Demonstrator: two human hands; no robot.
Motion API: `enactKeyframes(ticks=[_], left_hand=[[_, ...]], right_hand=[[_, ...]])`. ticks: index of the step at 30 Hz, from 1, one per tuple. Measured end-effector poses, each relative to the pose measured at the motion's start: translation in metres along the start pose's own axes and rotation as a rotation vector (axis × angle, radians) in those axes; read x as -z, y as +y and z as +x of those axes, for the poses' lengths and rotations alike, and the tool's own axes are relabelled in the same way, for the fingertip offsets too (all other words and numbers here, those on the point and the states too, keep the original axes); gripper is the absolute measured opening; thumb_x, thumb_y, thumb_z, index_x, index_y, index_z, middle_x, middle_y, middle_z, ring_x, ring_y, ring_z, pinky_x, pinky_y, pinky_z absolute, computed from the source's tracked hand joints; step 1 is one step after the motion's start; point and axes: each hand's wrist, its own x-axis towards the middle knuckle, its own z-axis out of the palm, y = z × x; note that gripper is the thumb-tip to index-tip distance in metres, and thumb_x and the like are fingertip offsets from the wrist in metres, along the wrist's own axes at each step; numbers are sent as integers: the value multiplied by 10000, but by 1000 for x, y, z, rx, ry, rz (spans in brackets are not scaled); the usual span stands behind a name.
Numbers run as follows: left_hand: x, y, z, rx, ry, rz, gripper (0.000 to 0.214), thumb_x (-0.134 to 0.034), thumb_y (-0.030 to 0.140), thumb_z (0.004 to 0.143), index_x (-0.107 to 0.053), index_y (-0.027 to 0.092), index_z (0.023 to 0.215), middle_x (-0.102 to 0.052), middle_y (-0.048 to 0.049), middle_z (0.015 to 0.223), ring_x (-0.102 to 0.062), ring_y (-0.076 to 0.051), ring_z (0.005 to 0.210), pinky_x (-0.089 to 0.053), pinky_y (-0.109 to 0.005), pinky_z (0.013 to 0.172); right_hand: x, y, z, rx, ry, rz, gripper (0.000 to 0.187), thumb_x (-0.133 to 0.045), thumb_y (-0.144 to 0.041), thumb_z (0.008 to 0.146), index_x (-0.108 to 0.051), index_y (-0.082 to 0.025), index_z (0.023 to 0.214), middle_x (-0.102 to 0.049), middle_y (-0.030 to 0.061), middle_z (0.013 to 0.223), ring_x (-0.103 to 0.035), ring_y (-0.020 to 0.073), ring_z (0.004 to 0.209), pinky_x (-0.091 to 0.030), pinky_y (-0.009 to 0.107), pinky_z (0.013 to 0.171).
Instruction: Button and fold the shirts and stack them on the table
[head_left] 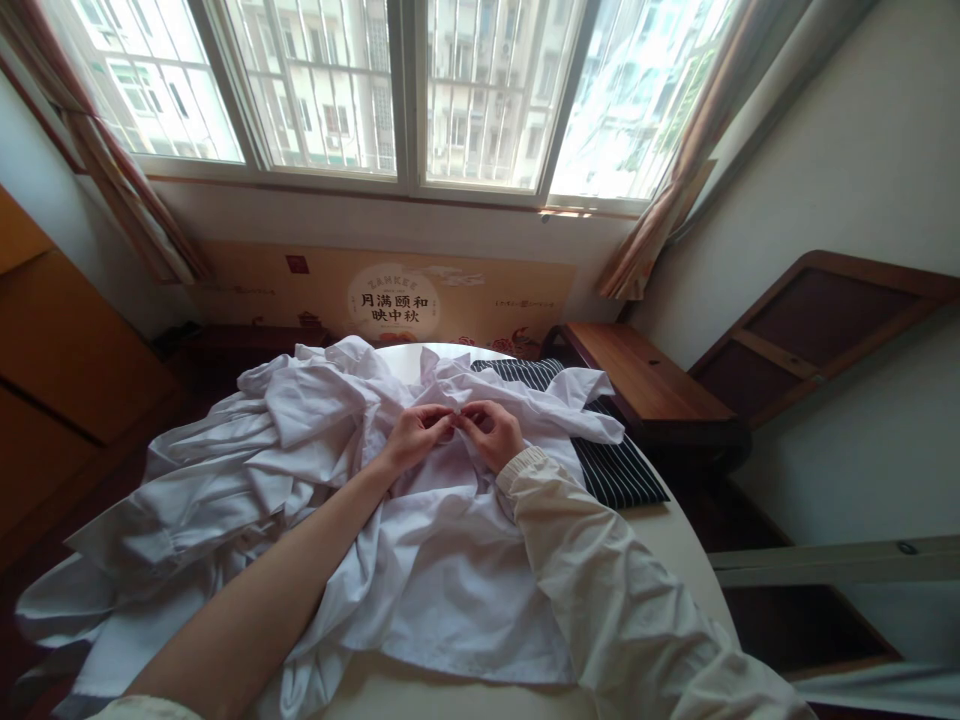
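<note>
A white shirt (442, 570) lies spread on a round white table (675, 540), its top end toward the window. My left hand (415, 436) and my right hand (491, 430) meet near its collar, fingers pinched together on the white fabric there. What sits between the fingertips is too small to make out. My left forearm is bare. My right arm wears a cream sleeve.
More white garments (225, 480) are heaped on the table's left side. A dark striped cloth (615, 465) lies under the shirt at the right. A wooden bench (645, 380) and a leaning wooden frame (817, 320) stand to the right. A printed cardboard panel (390, 300) stands under the window.
</note>
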Motion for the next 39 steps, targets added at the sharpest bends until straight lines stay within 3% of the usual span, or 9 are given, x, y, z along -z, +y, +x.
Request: enactKeyframes(ticks=[14,21,34,39], left_hand=[[-2,-8,1,-29,2,-22,381,-763,502,842,-755,140,958,-741,-54,786,-666,-148,643,-540,-227,572],[-2,-8,0,24,64,-53,484,-842,553,759,-795,142,1011,-806,-99,929,-748,-206,754,-626,-300,676],[-2,-10,-1,-32,81,49,397,-794,520,830,-778,160,998,-804,-87,900,-771,-227,758,-649,-311,669],[-2,-9,0,-91,68,62,339,-761,465,855,-775,172,1024,-787,-94,996,-759,-207,785,-645,-300,690]], right_hand=[[-2,2,-1,-23,-15,-20,315,-755,-532,883,-795,-223,930,-788,72,878,-702,219,746,-599,352,733],[-2,5,-1,-26,-1,-30,327,-758,-548,874,-796,-226,911,-787,63,839,-703,214,711,-596,341,699],[-2,4,-2,-28,-7,-23,314,-744,-533,885,-792,-226,925,-788,67,865,-704,216,731,-589,340,699],[-2,6,-1,-4,-8,-39,267,-757,-482,885,-793,-223,938,-785,60,858,-701,209,720,-591,342,720]])
